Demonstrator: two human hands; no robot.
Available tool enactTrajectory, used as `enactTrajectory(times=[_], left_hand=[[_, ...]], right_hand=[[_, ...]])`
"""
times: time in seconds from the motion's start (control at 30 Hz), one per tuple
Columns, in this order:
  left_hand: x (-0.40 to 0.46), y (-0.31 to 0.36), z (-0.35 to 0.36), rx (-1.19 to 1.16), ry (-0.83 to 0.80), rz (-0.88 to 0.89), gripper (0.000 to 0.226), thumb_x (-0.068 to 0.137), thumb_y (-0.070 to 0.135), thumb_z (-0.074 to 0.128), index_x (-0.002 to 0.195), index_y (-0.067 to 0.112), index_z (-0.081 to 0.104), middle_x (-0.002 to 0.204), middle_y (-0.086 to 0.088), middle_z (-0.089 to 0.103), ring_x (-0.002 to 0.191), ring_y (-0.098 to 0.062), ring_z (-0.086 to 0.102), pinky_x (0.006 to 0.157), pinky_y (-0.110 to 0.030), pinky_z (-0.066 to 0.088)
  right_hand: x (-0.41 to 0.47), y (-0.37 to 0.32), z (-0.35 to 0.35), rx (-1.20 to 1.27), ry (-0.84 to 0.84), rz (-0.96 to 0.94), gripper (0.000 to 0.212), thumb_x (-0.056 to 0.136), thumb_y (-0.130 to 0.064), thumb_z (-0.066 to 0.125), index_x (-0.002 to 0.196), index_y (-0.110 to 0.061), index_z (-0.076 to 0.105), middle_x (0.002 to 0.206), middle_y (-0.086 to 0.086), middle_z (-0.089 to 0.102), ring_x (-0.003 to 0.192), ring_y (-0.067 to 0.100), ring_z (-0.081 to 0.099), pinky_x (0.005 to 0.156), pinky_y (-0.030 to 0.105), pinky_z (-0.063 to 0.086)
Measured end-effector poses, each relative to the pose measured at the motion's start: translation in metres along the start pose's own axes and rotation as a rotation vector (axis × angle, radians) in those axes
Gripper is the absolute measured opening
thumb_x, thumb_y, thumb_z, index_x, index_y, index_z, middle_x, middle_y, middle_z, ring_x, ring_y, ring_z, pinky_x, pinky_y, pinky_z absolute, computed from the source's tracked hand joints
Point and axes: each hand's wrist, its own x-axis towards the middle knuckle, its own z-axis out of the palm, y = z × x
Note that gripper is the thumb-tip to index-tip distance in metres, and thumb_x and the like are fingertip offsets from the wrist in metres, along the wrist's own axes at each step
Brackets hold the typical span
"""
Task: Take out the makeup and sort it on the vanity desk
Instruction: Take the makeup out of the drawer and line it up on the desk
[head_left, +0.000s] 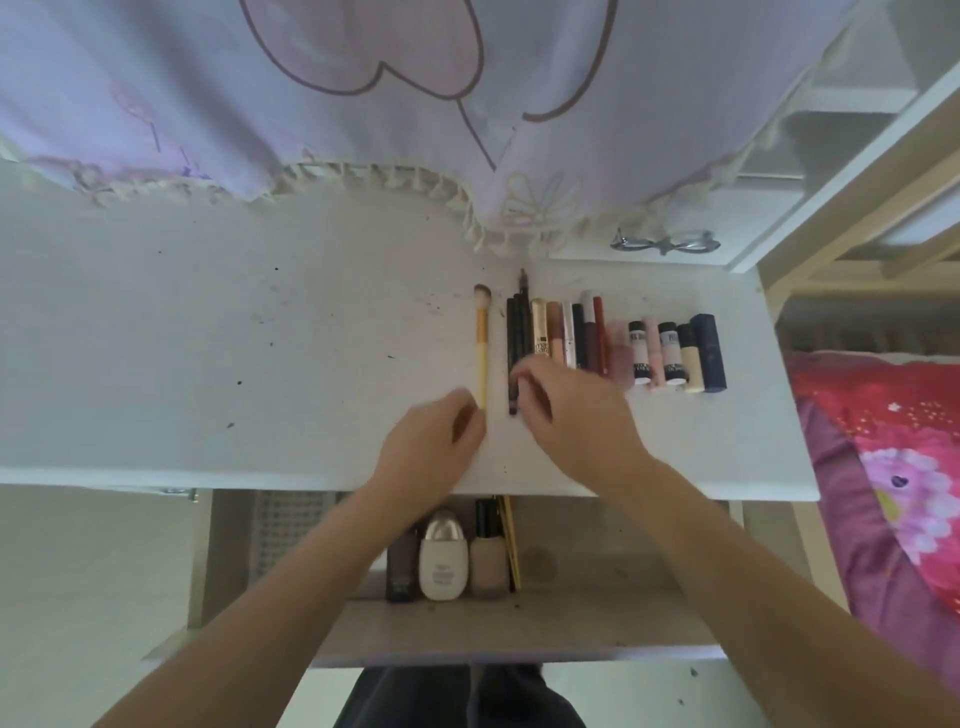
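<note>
Head view looks down on our two bare forearms reaching forward over an open drawer to the white counter. Our left hand lies at the near edge of the counter, wrist bent slightly inward, its fingers curled at the lower end of a yellow-handled makeup brush; motion blur keeps us from telling whether they pinch the handle or only touch it. Our right hand comes in at a slant from the right, knuckles up, with its fingers bent down onto the lower ends of a bundle of dark pencils; the blur hides whether they grip one.

The brush lies lengthwise, bristles pointing away from us, just left of the pencils. To the right of the pencils a row of tubes lies side by side, and further right stand small bottles, ending with a dark blue case. All of these lie parallel on the right half of the counter.

In the drawer below, between our forearms, we see a white bottle, a beige bottle and a dark one, lying close together. A lilac cloth with a fringe hangs over the far side of the counter, and a silver clip lies near its right end. A red bedspread shows at the right.
</note>
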Motion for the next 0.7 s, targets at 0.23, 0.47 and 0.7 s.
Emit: enactTrajectory(times=[0.23,0.47,0.7], left_hand=[[-0.059,-0.031,0.097,0.133,-0.25,-0.153,0.022,0.096,0.024,0.043,0.107,0.019,0.061,0.097,-0.006,0.067,0.086,-0.02,0.062,0.076,-0.034,0.051],[-0.015,-0.027,0.138,0.427,-0.155,-0.234,0.027,0.099,0.013,0.033,0.102,0.008,0.059,0.105,-0.013,0.065,0.094,-0.029,0.063,0.076,-0.035,0.05],[-0.009,-0.028,0.147,0.541,-0.12,-0.261,0.022,0.096,0.007,0.033,0.096,0.009,0.054,0.101,-0.011,0.063,0.092,-0.028,0.062,0.068,-0.033,0.044]], right_hand=[[-0.109,0.04,0.096,-0.032,-0.556,0.376,0.017,0.097,-0.025,0.039,0.096,-0.015,0.053,0.096,0.008,0.065,0.086,0.027,0.062,0.066,0.032,0.047],[-0.088,0.062,0.154,-0.01,-0.448,0.544,0.03,0.099,-0.023,0.038,0.111,-0.009,0.061,0.116,0.014,0.063,0.105,0.029,0.061,0.087,0.037,0.052],[-0.092,0.056,0.152,0.05,-0.467,0.466,0.03,0.095,-0.031,0.039,0.112,-0.013,0.055,0.111,0.013,0.063,0.1,0.033,0.061,0.083,0.039,0.052]])
